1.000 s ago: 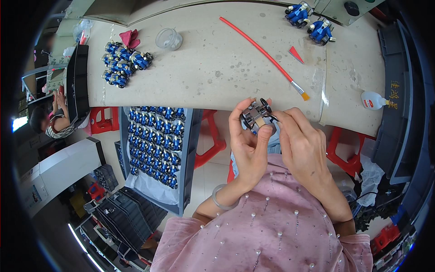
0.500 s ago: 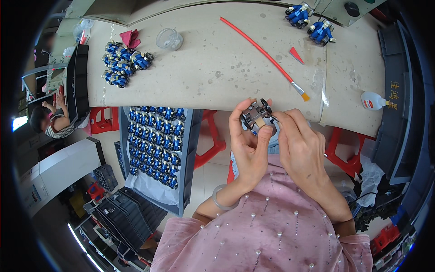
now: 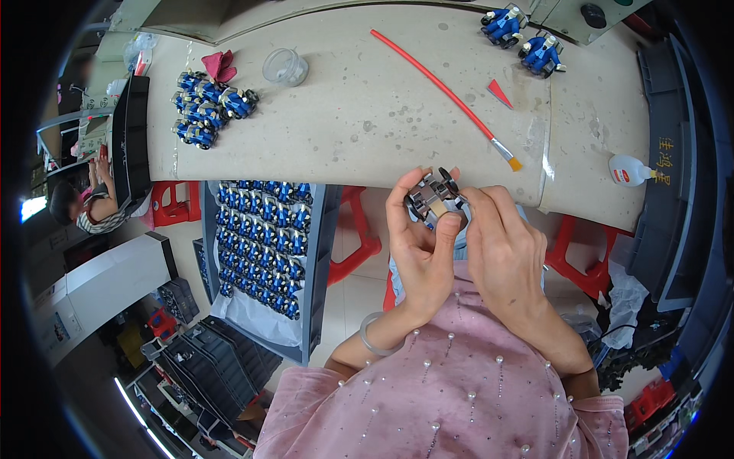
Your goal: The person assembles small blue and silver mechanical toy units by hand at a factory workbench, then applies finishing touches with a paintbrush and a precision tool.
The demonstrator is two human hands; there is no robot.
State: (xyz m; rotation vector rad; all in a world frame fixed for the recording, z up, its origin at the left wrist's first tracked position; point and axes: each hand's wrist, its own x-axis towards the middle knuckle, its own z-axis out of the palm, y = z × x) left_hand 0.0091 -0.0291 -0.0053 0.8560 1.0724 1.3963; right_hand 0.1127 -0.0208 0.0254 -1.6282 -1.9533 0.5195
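Observation:
Just off the table's front edge, my left hand (image 3: 423,260) is closed around a small toy vehicle (image 3: 432,196). Its grey-brown underside and black wheels face up, and my left thumb presses near its pale patch. My right hand (image 3: 505,256) is closed in a pinch against the toy's right side. A thin metal rod end (image 3: 546,268) pokes out beyond that hand; the rest of this slim tool is hidden by my fingers, so its kind does not show.
Blue toy vehicles with figures (image 3: 202,115) cluster at the table's left; two toys (image 3: 541,55) stand far right. A grey crate (image 3: 325,252) holds rows of them. On the table (image 3: 344,145) lie a red-handled brush (image 3: 443,92), a clear jar (image 3: 286,67) and a white bottle (image 3: 628,170).
My right hand has shifted slightly and turned a little against the toy. The toy and my left hand stay almost in place.

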